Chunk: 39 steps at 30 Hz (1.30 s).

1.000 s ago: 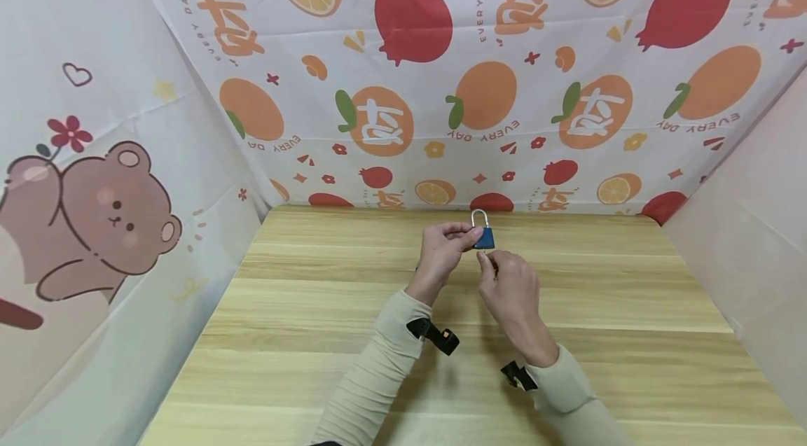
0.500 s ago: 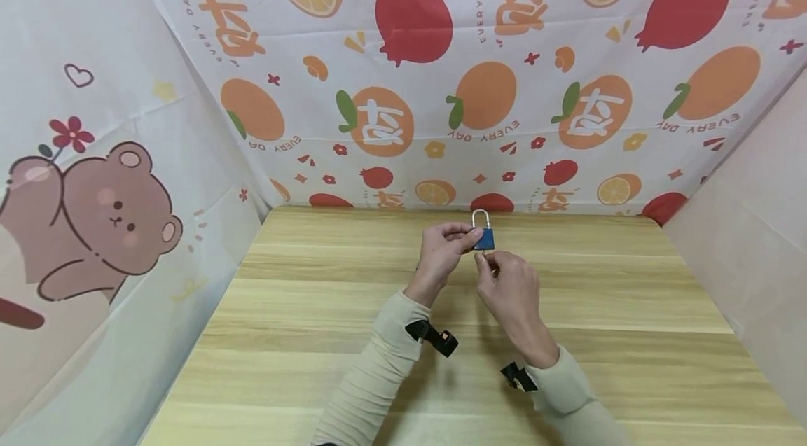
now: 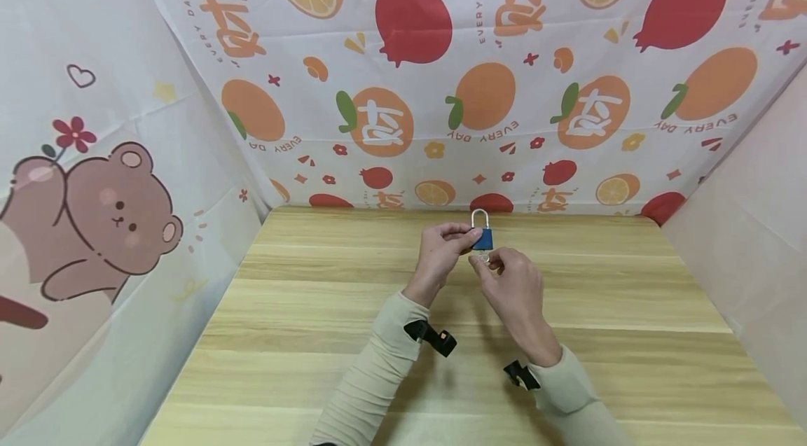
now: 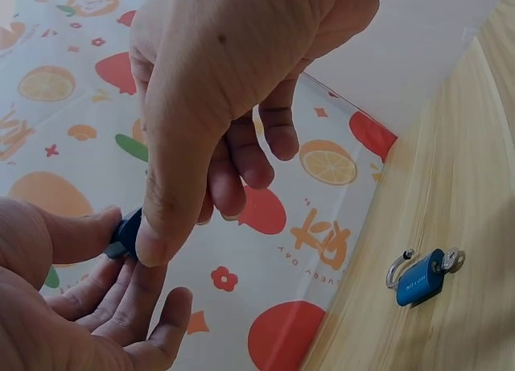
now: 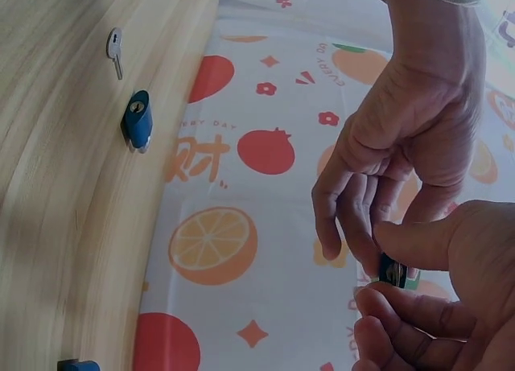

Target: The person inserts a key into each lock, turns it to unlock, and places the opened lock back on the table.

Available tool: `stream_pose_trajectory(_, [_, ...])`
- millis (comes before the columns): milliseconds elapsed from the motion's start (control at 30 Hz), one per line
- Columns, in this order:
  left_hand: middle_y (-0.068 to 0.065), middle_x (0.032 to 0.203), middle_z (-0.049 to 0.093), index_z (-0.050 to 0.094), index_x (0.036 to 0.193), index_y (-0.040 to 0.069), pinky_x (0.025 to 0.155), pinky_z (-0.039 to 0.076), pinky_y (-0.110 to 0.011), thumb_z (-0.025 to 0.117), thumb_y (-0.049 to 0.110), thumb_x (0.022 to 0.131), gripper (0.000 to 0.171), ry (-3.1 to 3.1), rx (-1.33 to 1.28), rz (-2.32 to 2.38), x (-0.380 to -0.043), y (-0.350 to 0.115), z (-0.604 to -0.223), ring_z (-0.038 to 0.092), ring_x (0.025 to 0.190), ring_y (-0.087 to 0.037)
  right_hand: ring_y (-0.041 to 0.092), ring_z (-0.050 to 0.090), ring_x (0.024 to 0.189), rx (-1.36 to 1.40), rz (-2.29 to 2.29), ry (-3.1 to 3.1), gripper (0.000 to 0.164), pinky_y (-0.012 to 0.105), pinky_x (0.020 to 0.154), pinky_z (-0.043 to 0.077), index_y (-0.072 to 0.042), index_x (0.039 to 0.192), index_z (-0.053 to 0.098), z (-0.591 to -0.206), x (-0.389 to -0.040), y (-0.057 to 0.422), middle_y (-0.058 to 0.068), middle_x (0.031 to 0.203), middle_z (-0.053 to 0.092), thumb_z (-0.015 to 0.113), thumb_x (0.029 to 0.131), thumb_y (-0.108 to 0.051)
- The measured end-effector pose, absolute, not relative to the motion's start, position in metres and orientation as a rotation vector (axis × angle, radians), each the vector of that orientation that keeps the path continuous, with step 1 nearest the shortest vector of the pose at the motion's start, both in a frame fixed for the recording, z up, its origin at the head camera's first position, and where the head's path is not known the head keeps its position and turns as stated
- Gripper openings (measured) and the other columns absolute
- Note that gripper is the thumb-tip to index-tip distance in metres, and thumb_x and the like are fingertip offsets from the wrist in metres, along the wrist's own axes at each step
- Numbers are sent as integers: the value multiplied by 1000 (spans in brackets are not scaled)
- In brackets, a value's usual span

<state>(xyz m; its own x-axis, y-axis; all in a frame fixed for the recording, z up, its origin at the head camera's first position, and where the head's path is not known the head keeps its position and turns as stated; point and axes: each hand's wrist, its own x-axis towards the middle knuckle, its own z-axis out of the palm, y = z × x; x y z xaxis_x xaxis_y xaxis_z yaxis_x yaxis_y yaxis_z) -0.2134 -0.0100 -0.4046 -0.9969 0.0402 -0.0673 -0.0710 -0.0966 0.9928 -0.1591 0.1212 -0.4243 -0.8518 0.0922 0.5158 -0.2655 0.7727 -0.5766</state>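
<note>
In the head view, the left hand (image 3: 436, 255) pinches a blue padlock (image 3: 483, 240) between thumb and fingers, its silver shackle upward, above the far part of the wooden tabletop (image 3: 296, 334). The fingers of the right hand (image 3: 515, 286) pinch a small silver key (image 3: 484, 258) at the padlock's underside. Both wrists wear black straps (image 3: 431, 338) at pale sleeves (image 3: 378, 355). In the left wrist view, the right thumb hides the key and part of the held padlock; on the tabletop lies an unlatched padlock (image 4: 420, 280), one shackle end free, with a key in its keyhole. In the right wrist view, a loose key (image 5: 115, 46) lies near a keyless padlock (image 5: 138, 120); a blue object (image 5: 79, 365) is cut off at the bottom edge.
</note>
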Motion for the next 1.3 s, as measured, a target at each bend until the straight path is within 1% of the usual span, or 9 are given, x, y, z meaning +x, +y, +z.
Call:
stream_pose_trajectory(167, [-9, 91, 76, 74, 102, 0, 78, 60, -29, 79, 17, 90, 22, 2047, -35, 2289, -214, -11, -404, 69, 78, -8, 21, 61, 64, 141, 932, -2415, 32, 33, 59, 47, -3, 81, 75, -422, -161, 123, 11, 74, 71, 84, 84, -34])
stream_pose_trajectory(400, [-13, 93, 76, 73, 103, -2, 89, 61, -42, 78, 16, 90, 22, 2044, -23, 2297, -213, -13, -404, 69, 77, -8, 26, 65, 68, 161, 910, -2347, 31, 35, 61, 50, 0, 86, 74, -417, -166, 130, 13, 77, 72, 81, 88, -30])
stream_pose_trajectory(533, [-14, 96, 77, 74, 103, -1, 86, 61, -39, 78, 16, 90, 22, 2054, -24, 2295, -213, -14, -404, 70, 77, -8, 26, 66, 69, 152, 925, -2321, 27, 36, 61, 51, 2, 95, 74, -413, -170, 133, 14, 80, 73, 77, 91, -24])
stream_pose_trajectory(733, [-11, 92, 77, 74, 101, 0, 80, 61, -32, 78, 16, 90, 21, 2037, -50, 2300, -213, -14, -403, 69, 76, -8, 27, 68, 74, 146, 1044, -2346, 26, 31, 62, 50, 4, 109, 71, -410, -181, 138, 15, 86, 74, 71, 95, -19])
stream_pose_trajectory(900, [-9, 91, 77, 73, 101, 1, 82, 62, -35, 78, 17, 90, 21, 2019, -58, 2303, -214, -14, -405, 70, 77, -9, 26, 68, 82, 170, 1199, -2401, 27, 25, 66, 51, 1, 112, 70, -411, -188, 141, 15, 93, 73, 66, 99, -22])
stream_pose_trajectory(1067, [-11, 94, 77, 74, 102, 1, 85, 61, -39, 78, 16, 90, 20, 2031, -59, 2296, -213, -14, -406, 70, 77, -8, 24, 67, 84, 186, 1415, -2439, 29, 23, 68, 53, -1, 114, 70, -416, -193, 144, 17, 97, 72, 61, 102, -27])
stream_pose_trajectory(1133, [-13, 96, 77, 74, 103, 0, 84, 62, -38, 77, 15, 90, 20, 2035, -61, 2294, -213, -14, -407, 69, 76, -8, 22, 67, 82, 186, 1508, -2440, 30, 22, 67, 53, -1, 114, 70, -418, -195, 146, 19, 98, 72, 60, 103, -27])
stream_pose_trajectory(1267, [-12, 98, 78, 74, 104, 1, 77, 60, -30, 77, 17, 90, 21, 2045, -71, 2287, -213, -14, -407, 69, 78, -7, 12, 66, 78, 188, 1672, -2431, 33, 22, 65, 54, 1, 117, 69, -421, -199, 149, 23, 100, 71, 58, 104, -28])
stream_pose_trajectory(1300, [-11, 97, 78, 74, 104, 2, 76, 60, -29, 78, 17, 90, 21, 2045, -75, 2286, -213, -14, -407, 68, 78, -7, 13, 67, 78, 187, 1697, -2438, 33, 22, 65, 54, 2, 118, 68, -417, -197, 149, 24, 101, 70, 57, 105, -26])
